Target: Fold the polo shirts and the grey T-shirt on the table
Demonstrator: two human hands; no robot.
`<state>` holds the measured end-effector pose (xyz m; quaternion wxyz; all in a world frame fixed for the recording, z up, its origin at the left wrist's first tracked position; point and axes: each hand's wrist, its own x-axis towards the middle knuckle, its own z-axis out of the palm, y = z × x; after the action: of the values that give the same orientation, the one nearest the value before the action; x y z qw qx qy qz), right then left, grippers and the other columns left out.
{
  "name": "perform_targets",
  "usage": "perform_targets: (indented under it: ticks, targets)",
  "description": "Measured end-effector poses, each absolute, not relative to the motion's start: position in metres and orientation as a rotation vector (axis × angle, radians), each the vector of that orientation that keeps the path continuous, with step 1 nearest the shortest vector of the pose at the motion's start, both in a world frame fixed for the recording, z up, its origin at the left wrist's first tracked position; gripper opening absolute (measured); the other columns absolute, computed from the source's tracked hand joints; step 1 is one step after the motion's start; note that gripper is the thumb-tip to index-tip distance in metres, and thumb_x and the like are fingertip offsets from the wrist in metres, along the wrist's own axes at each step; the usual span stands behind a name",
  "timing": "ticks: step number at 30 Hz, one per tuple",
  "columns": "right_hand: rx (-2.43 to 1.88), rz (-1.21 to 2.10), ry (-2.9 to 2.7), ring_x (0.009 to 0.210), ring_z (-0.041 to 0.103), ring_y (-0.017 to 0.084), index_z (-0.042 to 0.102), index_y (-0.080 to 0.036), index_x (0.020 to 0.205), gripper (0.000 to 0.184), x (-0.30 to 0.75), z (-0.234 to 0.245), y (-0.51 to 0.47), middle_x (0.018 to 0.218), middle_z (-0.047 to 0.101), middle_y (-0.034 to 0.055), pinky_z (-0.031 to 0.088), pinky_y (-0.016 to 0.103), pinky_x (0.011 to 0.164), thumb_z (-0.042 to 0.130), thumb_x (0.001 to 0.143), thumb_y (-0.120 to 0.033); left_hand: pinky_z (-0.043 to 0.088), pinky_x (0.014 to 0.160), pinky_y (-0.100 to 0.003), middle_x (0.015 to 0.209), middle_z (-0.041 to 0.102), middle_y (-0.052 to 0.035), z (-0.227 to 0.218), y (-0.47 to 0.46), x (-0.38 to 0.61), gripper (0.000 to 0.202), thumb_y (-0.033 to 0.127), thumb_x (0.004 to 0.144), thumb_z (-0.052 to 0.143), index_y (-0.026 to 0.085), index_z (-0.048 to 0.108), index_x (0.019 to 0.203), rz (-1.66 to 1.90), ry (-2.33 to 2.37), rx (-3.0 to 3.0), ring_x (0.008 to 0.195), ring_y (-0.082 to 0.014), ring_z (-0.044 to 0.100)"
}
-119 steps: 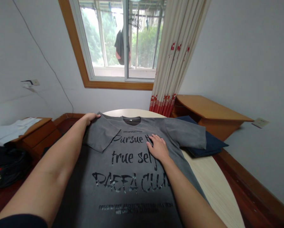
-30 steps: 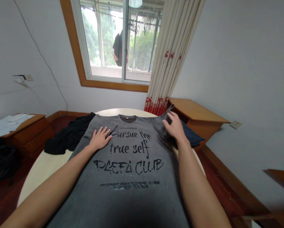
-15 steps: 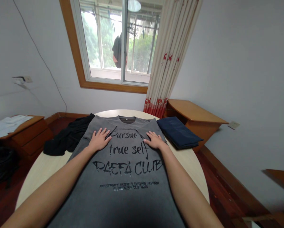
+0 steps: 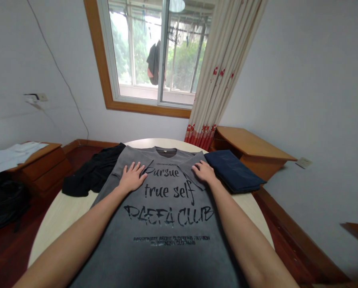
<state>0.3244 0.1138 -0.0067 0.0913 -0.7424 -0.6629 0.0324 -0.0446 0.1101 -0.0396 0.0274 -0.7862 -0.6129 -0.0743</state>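
Observation:
A grey T-shirt (image 4: 167, 224) with black lettering lies face up on a round pale table (image 4: 62, 216), both sleeves folded in over the chest. My left hand (image 4: 133, 177) lies flat, fingers spread, on the folded left sleeve. Over on the other side, my right hand (image 4: 203, 172) rests flat on the folded right sleeve, fingers stretched out. Neither hand holds anything.
A folded navy garment (image 4: 233, 170) lies on the table right of the shirt. A crumpled black garment (image 4: 90, 174) lies at the left. A wooden desk (image 4: 251, 148) stands at the right, a wooden cabinet (image 4: 38, 164) with white cloth at the left, window and curtain behind.
My right hand folded the right sleeve in over the chest and now presses it flat. The left sleeve was folded earlier; my left hand stays on it.

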Motion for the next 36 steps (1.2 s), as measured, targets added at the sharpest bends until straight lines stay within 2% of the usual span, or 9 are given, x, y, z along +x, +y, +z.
perform_targets:
  ticks: [4,7,13,16,19,25,30,33,36]
  targets:
    - [-2.327,-0.21,-1.935,0.13,0.05,0.035,0.072,-0.015,0.122,0.04,0.335,0.028,0.152,0.138,0.059,0.0204,0.038,0.047,0.105,0.046,0.098,-0.034,0.019,0.121,-0.06,0.164,0.032,-0.008,-0.04,0.109,-0.044,0.062,0.052,0.102,0.032,0.021,0.044,0.154,-0.262,-1.895,-2.426,0.153,-0.0332,0.023]
    - [-2.414,-0.296,-1.961,0.126,0.053,0.035,0.071,-0.009,0.12,0.036,0.34,0.047,0.181,0.125,0.066,0.0237,0.036,0.047,0.105,0.052,0.093,-0.025,0.02,0.121,-0.06,0.164,0.032,-0.0078,-0.039,0.108,-0.043,0.061,0.051,0.102,0.033,0.021,0.045,0.153,-0.27,-1.898,-2.433,0.153,-0.0332,0.023]
    - [-2.511,-0.006,-1.871,0.118,0.063,0.032,0.069,-0.012,0.123,0.044,0.363,0.039,0.23,0.122,0.069,0.0198,0.042,0.046,0.105,0.07,0.082,-0.028,0.02,0.122,-0.06,0.163,0.035,-0.0083,-0.037,0.107,-0.041,0.059,0.05,0.102,0.036,0.021,0.047,0.152,-0.298,-1.898,-2.426,0.153,-0.0332,0.024]
    - [-2.433,0.172,-1.796,0.107,0.069,0.029,0.076,-0.015,0.11,0.041,0.379,0.029,0.249,0.107,0.075,0.014,0.05,0.036,0.092,0.081,0.072,-0.028,0.019,0.122,-0.059,0.163,0.034,-0.0078,-0.037,0.107,-0.04,0.059,0.05,0.101,0.037,0.021,0.047,0.152,-0.293,-1.904,-2.426,0.153,-0.0332,0.024]
    - [-2.364,0.211,-1.783,0.098,0.071,0.024,0.077,-0.016,0.106,0.035,0.391,0.025,0.26,0.099,0.076,0.0098,0.052,0.026,0.081,0.08,0.072,-0.024,0.019,0.122,-0.059,0.163,0.034,-0.0076,-0.037,0.107,-0.04,0.059,0.05,0.101,0.037,0.022,0.048,0.152,-0.302,-1.906,-2.428,0.153,-0.033,0.024]
    - [-2.459,0.011,-1.749,0.111,0.067,0.028,0.071,-0.019,0.121,0.042,0.384,0.021,0.249,0.121,0.071,0.0136,0.049,0.035,0.091,0.069,0.079,-0.019,0.02,0.122,-0.059,0.163,0.034,-0.0073,-0.038,0.106,-0.041,0.058,0.05,0.101,0.037,0.023,0.048,0.151,-0.311,-1.909,-2.422,0.153,-0.0323,0.024]
    - [-2.491,-0.451,-1.922,0.125,0.056,0.033,0.062,-0.007,0.13,0.043,0.349,0.01,0.217,0.13,0.064,0.0234,0.029,0.05,0.112,0.05,0.09,-0.014,0.019,0.122,-0.058,0.163,0.034,-0.0073,-0.039,0.107,-0.041,0.059,0.051,0.101,0.036,0.024,0.048,0.151,-0.313,-1.914,-2.435,0.153,-0.0325,0.024]
    - [-2.346,-0.525,-2.01,0.133,0.048,0.034,0.06,-0.005,0.133,0.044,0.32,-0.002,0.191,0.139,0.058,0.0245,0.012,0.052,0.12,0.043,0.096,-0.024,0.018,0.122,-0.059,0.163,0.034,-0.0076,-0.039,0.108,-0.042,0.059,0.052,0.101,0.035,0.025,0.048,0.151,-0.325,-1.911,-2.442,0.153,-0.0331,0.024]
    - [-2.248,-0.246,-2.079,0.144,0.037,0.031,0.052,-0.008,0.143,0.056,0.297,-0.017,0.168,0.152,0.047,0.0215,0.011,0.05,0.122,0.034,0.102,-0.042,0.018,0.121,-0.06,0.163,0.034,-0.0088,-0.039,0.108,-0.042,0.059,0.051,0.101,0.035,0.024,0.048,0.152,-0.342,-1.904,-2.449,0.153,-0.0338,0.024]
